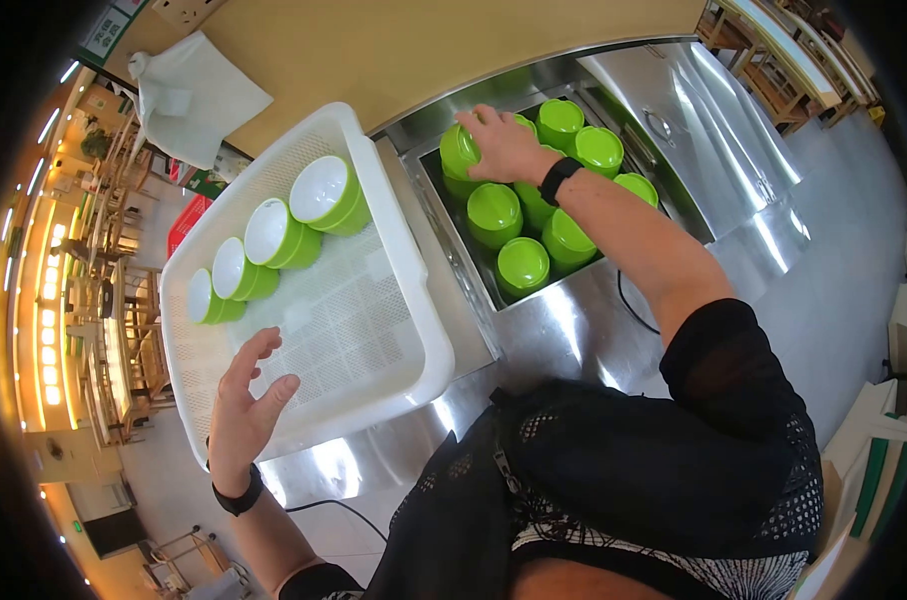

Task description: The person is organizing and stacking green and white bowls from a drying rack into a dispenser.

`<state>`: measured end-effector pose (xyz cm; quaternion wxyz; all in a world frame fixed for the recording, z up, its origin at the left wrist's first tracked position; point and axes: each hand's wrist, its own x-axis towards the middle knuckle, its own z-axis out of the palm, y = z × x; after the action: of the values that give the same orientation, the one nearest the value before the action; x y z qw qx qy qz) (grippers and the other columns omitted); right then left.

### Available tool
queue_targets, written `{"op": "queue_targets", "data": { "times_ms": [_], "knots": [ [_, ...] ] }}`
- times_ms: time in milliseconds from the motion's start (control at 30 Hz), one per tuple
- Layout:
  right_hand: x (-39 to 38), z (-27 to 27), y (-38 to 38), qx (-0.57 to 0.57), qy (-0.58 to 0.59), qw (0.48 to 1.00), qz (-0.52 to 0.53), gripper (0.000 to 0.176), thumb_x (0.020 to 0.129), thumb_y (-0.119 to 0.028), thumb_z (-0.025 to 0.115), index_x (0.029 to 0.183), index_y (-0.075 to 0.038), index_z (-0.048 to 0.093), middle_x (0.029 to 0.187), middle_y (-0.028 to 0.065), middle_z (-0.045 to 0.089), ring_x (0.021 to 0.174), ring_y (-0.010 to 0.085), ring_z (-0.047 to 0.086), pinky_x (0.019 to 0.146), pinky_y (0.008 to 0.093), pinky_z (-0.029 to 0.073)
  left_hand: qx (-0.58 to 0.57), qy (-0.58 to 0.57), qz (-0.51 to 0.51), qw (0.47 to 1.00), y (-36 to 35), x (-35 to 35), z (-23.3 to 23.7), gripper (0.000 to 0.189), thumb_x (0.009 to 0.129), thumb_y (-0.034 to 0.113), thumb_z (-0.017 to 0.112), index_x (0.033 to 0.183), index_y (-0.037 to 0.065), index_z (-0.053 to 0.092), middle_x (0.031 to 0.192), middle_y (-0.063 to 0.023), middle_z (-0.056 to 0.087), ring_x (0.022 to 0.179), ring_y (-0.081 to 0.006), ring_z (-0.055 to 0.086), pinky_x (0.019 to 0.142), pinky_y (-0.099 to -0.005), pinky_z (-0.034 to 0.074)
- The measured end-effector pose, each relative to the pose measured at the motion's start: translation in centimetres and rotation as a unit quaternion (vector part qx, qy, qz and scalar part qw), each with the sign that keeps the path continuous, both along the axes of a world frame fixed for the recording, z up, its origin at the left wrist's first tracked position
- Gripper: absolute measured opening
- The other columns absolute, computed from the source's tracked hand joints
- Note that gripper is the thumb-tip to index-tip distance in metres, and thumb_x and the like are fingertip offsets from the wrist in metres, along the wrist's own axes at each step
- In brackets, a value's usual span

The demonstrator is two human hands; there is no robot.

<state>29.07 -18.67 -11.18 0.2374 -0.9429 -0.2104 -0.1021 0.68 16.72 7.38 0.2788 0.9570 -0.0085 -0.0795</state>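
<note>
Nearest, at bottom centre, a black top (624, 480). At lower left, left hand (246, 415) with nothing in its grasp, fingers spread and thumb apart, over the near rim of a white basket (436, 355); perhaps raised so for balance. Inside the basket, along its left side, four cups (346, 215) in a slanting row, green outside and white inside, tipped with mouths toward upper left, probably for support from the basket's side. Mesh floor beneath, likely for drainage.

At centre right, bare forearm across a steel counter (564, 330), apparently because of the reach to a sunken well (458, 243) at upper centre. There, right hand (509, 148) grasping a green cup (458, 152) at the well's far-left corner, fingers over the far side and thumb nearer, seemingly to suit the round body; lifted or standing, cannot tell. Beside and below, more cups (495, 212) packed close, green ends up, apparently inverted, perhaps to save room.

Beyond, at upper right, a steel lid (704, 120). At upper left, a white cloth (189, 95) beside a tan panel (374, 55). Farthest, at upper right, wooden furniture (764, 80).
</note>
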Motion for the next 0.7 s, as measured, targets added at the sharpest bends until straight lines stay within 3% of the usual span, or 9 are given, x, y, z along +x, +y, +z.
{"op": "queue_targets", "data": {
  "times_ms": [167,433,633,700],
  "knots": [
    [2.3,-1.6,2.3,-0.134,0.061,0.988,0.036,0.084,0.074,-0.037,0.079,0.146,-0.016,0.042,0.142,0.0204,0.047,0.121,0.0490,0.053,0.098,0.0532,0.052,0.005,0.023,-0.006,1.000,0.5,0.9,-0.2,0.061,0.086,0.032,0.078,0.136,0.005,0.056,0.124,-0.0123,0.066,0.115,-0.0270,0.060,0.097,-0.0417,0.046],
    [4.6,-4.3,4.8,-0.215,0.125,0.967,0.054,0.086,0.078,-0.039,0.079,0.150,-0.020,0.037,0.146,0.0197,0.046,0.132,0.0511,0.045,0.104,0.0572,0.046,0.011,0.009,-0.033,0.999,2.2,3.7,0.2,0.058,0.086,0.024,0.079,0.134,0.002,0.056,0.119,-0.0148,0.066,0.112,-0.0285,0.061,0.098,-0.0384,0.046],
    [4.3,-4.5,4.7,-0.215,0.147,0.964,0.046,0.095,0.077,-0.041,0.081,0.155,-0.020,0.030,0.154,0.0197,0.037,0.137,0.0496,0.040,0.106,0.0570,0.045,0.044,-0.003,-0.041,0.998,2.3,10.0,-1.4,0.061,0.085,0.025,0.079,0.135,0.000,0.055,0.127,-0.0201,0.063,0.121,-0.0306,0.059,0.103,-0.0386,0.046],
    [3.6,-4.1,4.6,-0.214,0.128,0.968,0.043,0.097,0.077,-0.043,0.082,0.156,-0.020,0.029,0.153,0.0191,0.036,0.137,0.0487,0.041,0.105,0.0572,0.046,0.048,-0.065,-0.086,0.993,2.5,12.8,-2.7,0.065,0.085,0.028,0.079,0.138,0.000,0.053,0.134,-0.0222,0.059,0.126,-0.0337,0.056,0.106,-0.0409,0.045]
  ]
}}
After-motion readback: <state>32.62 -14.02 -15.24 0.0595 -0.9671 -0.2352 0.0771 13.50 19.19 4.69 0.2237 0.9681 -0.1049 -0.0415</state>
